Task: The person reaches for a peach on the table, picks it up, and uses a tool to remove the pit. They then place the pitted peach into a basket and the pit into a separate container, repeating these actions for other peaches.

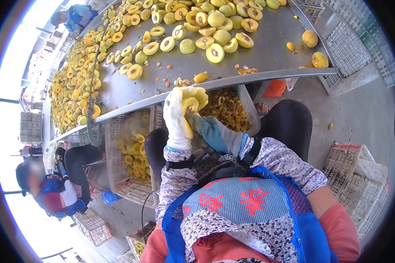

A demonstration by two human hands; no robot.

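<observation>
Blue-grey-gloved right hand [215, 131]: brought against the lower side of the rounded yellow fruit piece [190, 105]; whether anything is pinched cannot be told.
White-gloved left hand [177, 116]: curled around it.
Fruit piece: held beside the grey metal table [267, 78].
Slip: could be caused by loosened fingers, the translucent plastic bin [250, 111] being below.

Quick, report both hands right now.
Left hand: closed around a yellow peach.
Right hand: fingers curled close against the peach; whether it grips anything cannot be told.
</observation>
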